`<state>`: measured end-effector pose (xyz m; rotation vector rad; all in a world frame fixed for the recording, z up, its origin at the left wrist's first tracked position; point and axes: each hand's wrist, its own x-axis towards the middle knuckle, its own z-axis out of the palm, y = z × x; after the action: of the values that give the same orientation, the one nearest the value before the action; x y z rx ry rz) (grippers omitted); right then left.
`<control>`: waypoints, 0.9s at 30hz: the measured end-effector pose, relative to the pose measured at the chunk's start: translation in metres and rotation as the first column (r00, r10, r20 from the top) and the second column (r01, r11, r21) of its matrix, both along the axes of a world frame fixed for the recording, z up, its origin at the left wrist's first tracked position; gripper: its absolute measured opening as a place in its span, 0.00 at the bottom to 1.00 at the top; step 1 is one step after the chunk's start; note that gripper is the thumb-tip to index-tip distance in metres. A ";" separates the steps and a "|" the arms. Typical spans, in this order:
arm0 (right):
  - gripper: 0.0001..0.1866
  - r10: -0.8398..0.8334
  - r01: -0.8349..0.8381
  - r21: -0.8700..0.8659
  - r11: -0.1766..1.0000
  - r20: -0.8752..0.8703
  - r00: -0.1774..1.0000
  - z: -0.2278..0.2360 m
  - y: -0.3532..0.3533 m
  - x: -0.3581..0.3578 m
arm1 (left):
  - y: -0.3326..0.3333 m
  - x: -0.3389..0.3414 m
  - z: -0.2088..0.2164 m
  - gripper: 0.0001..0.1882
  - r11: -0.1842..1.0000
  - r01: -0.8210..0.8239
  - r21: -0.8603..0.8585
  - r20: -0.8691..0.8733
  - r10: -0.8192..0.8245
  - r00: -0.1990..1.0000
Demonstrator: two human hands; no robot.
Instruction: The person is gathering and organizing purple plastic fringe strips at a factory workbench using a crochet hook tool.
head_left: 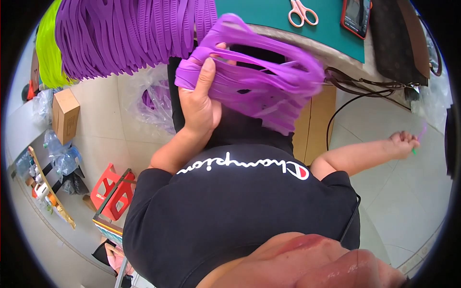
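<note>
My left hand (pixel 204 98) is closed round one end of a looped bundle of purple rubber straps (pixel 269 89). The bundle hangs over my lap, just off the table's near edge, and its far end is smeared by motion. Far out to the right, my right hand (pixel 405 144) has its fingers curled together. A bit of green shows below those fingers and a thin purple streak above them, too small and blurred to name. Beyond my left hand, many more purple straps (pixel 129 38) with ridged ends lie side by side over the table edge, beside yellow-green straps (pixel 48 43).
On the green table mat (pixel 254 12) are scissors (pixel 302 13) and a phone (pixel 356 17). A dark bag (pixel 401 43) and black cables (pixel 355 89) hang at the right. Clear plastic bags (pixel 153 105), a cardboard box (pixel 66 115) and a red stool (pixel 113 192) stand at left.
</note>
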<state>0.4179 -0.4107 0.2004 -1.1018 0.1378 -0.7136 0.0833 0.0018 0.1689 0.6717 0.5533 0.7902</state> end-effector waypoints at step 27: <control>0.07 0.877 -0.892 -0.451 -0.030 -0.440 0.193 -0.016 0.297 -0.187 | -0.004 -0.023 -0.017 0.27 0.899 0.350 -0.262 -0.085 -0.383 0.920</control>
<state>0.2311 -0.1136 0.1844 -1.5477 -0.8907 0.5941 0.0607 -0.0027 0.1524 0.5814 0.6109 0.3159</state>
